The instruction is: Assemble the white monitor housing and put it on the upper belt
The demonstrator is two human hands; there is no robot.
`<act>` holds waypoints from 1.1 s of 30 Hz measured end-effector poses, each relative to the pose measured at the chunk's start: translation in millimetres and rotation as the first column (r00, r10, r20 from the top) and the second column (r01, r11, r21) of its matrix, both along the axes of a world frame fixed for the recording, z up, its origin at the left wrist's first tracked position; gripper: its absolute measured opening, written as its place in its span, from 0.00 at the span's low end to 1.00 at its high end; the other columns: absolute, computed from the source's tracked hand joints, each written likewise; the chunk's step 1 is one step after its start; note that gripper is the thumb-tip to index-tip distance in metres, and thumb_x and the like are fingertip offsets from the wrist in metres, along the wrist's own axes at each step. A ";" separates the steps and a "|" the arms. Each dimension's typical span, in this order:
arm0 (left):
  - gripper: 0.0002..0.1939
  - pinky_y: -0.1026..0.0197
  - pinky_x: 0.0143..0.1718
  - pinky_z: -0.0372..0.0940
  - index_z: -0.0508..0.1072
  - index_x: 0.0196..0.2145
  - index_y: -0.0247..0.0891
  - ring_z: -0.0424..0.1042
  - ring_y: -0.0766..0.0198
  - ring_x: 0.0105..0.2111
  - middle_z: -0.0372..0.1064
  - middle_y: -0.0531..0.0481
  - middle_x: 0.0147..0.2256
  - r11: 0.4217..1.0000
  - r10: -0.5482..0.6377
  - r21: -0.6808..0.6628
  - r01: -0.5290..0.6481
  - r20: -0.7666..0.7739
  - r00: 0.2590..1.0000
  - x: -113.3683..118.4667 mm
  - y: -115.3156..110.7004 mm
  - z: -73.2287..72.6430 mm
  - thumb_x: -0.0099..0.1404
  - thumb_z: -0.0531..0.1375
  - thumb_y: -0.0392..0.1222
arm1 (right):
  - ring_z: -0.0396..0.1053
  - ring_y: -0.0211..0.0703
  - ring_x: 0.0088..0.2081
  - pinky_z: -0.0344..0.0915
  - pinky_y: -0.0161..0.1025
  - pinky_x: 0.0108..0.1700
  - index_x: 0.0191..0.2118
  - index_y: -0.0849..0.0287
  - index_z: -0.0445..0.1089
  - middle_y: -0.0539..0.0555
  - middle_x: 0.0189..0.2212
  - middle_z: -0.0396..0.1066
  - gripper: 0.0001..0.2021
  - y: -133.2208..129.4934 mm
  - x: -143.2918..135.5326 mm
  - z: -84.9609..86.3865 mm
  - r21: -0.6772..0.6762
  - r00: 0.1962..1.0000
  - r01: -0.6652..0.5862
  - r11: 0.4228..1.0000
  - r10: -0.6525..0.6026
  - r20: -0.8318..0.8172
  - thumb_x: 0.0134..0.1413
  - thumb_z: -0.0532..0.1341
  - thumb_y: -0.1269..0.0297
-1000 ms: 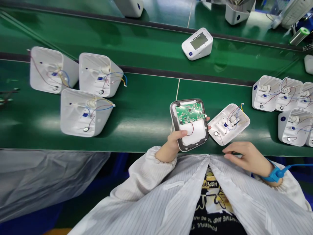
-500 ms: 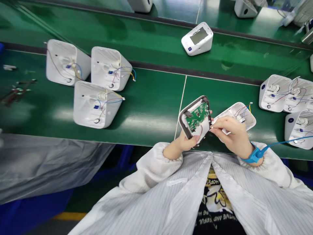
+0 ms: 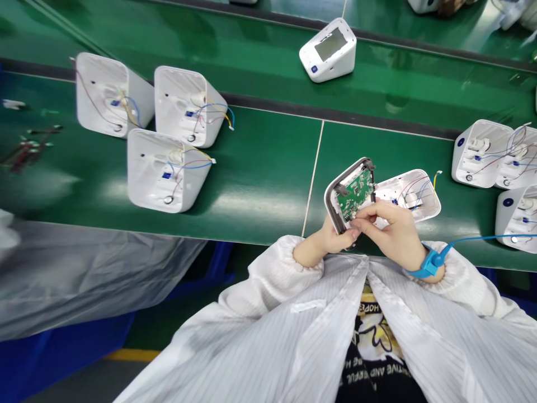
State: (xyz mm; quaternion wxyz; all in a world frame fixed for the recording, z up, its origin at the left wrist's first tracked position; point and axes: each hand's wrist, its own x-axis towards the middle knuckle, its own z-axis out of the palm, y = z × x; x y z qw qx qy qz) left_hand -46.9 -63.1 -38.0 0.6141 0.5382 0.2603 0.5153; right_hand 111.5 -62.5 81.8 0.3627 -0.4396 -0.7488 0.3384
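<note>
- From my remote seat I have the left hand (image 3: 335,238) clasped on the panel (image 3: 340,187), thumb over its near edge, other fingers hidden behind.
- Panel tilted, inner face showing, held above the bench (image 3: 260,168); it rises away from the left hand, beyond the thumb.
- Green board (image 3: 358,193) sits inside the panel, just ahead of the right hand's fingertips.
- Right hand (image 3: 388,224): thumb and forefinger pressed together at the board's near edge; I cannot tell what is between them (too small from my end).
- Open shell (image 3: 430,207) just beyond the right hand, partly covered by it; coloured wires reach over its far corner.
- Blue wristband (image 3: 428,264) on the right wrist, its cord running off to the right.
- Three wired shells (image 3: 165,179) grouped well to the left; more stand at the right edge.
- Monitor (image 3: 329,50) on the green ledge, screen up, well beyond both hands.
</note>
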 end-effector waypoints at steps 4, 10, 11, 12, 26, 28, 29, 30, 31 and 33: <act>0.26 0.43 0.63 0.61 0.73 0.53 0.41 0.70 0.50 0.55 0.72 0.42 0.51 0.998 -0.045 0.037 0.045 0.023 0.999 -0.7 0.1 -1.0 0.62 0.64 0.57 | 0.72 0.37 0.29 0.67 0.35 0.35 0.33 0.56 0.74 0.47 0.29 0.77 0.04 -1.8 -0.6 -0.1 -0.081 0.999 0.011 0.997 -0.014 -0.035 0.59 0.65 0.70; 0.30 0.42 0.67 0.56 0.72 0.54 0.42 0.67 0.48 0.60 0.71 0.42 0.54 0.994 -0.084 -0.072 0.087 0.046 0.995 3.6 -2.3 14.6 0.60 0.64 0.63 | 0.72 0.39 0.30 0.66 0.36 0.34 0.33 0.56 0.73 0.48 0.29 0.76 0.04 -5.2 0.2 -0.9 -0.132 0.999 0.029 0.991 -0.034 -0.040 0.61 0.63 0.67; 0.31 0.42 0.68 0.55 0.72 0.54 0.41 0.66 0.48 0.60 0.71 0.42 0.54 0.991 -0.091 -0.090 0.096 0.064 0.994 5.6 -3.8 17.1 0.60 0.64 0.63 | 0.72 0.39 0.30 0.66 0.36 0.34 0.33 0.56 0.73 0.48 0.29 0.76 0.04 -5.3 0.3 -1.2 -0.148 0.998 0.032 0.989 -0.039 -0.045 0.61 0.63 0.66; 0.31 0.43 0.68 0.55 0.72 0.54 0.41 0.66 0.48 0.60 0.72 0.42 0.53 0.989 -0.089 -0.112 0.098 0.085 0.992 7.9 -5.6 18.6 0.60 0.64 0.64 | 0.72 0.39 0.30 0.66 0.36 0.33 0.33 0.56 0.73 0.49 0.29 0.76 0.04 -5.3 0.3 -1.5 -0.164 0.998 0.034 0.986 -0.042 -0.049 0.61 0.63 0.66; 0.37 0.44 0.67 0.56 0.71 0.50 0.41 0.68 0.49 0.59 0.72 0.42 0.50 0.994 -0.069 -0.064 0.083 0.195 0.978 27.9 -0.1 6.8 0.58 0.58 0.74 | 0.67 0.39 0.28 0.64 0.36 0.32 0.32 0.57 0.71 0.49 0.26 0.72 0.09 -4.7 -0.4 -1.8 -0.255 0.995 0.060 0.965 -0.078 -0.060 0.62 0.60 0.61; 0.36 0.44 0.68 0.54 0.70 0.52 0.41 0.66 0.49 0.61 0.70 0.41 0.53 0.996 -0.081 -0.031 0.089 0.204 0.976 29.2 1.6 9.8 0.59 0.58 0.72 | 0.67 0.38 0.28 0.63 0.36 0.31 0.32 0.57 0.70 0.49 0.25 0.71 0.09 -4.6 -0.3 -1.2 -0.252 0.996 0.057 0.966 -0.072 -0.049 0.63 0.59 0.61; 0.36 0.44 0.69 0.54 0.70 0.53 0.41 0.65 0.49 0.61 0.70 0.41 0.54 0.996 -0.077 -0.033 0.085 0.190 0.979 29.4 2.1 10.2 0.59 0.59 0.72 | 0.67 0.38 0.27 0.63 0.36 0.31 0.32 0.57 0.70 0.49 0.25 0.71 0.09 -5.0 -0.3 -1.1 -0.241 0.997 0.056 0.969 -0.068 -0.041 0.64 0.59 0.61; 0.37 0.44 0.69 0.54 0.70 0.53 0.40 0.65 0.49 0.61 0.69 0.41 0.55 0.996 -0.071 -0.042 0.079 0.167 0.983 29.3 2.3 9.8 0.59 0.59 0.73 | 0.67 0.38 0.27 0.63 0.36 0.31 0.32 0.57 0.70 0.48 0.25 0.71 0.09 -5.6 -0.4 -1.0 -0.219 0.997 0.058 0.974 -0.066 -0.029 0.64 0.59 0.61; 0.38 0.44 0.68 0.55 0.71 0.52 0.39 0.66 0.48 0.61 0.70 0.40 0.54 0.996 -0.069 -0.055 0.077 0.142 0.988 28.7 2.3 9.0 0.57 0.60 0.73 | 0.67 0.38 0.27 0.63 0.36 0.31 0.32 0.56 0.69 0.49 0.26 0.71 0.09 -6.2 -0.4 -1.2 -0.184 0.998 0.062 0.981 -0.065 -0.011 0.64 0.58 0.62; 0.38 0.43 0.66 0.58 0.72 0.50 0.38 0.68 0.47 0.58 0.71 0.40 0.51 0.995 -0.063 -0.075 0.070 0.099 0.993 26.3 2.0 7.5 0.55 0.61 0.74 | 0.68 0.40 0.29 0.64 0.38 0.33 0.32 0.56 0.69 0.49 0.27 0.72 0.09 -7.1 0.4 -1.8 -0.065 0.997 0.070 0.995 -0.066 0.048 0.65 0.58 0.64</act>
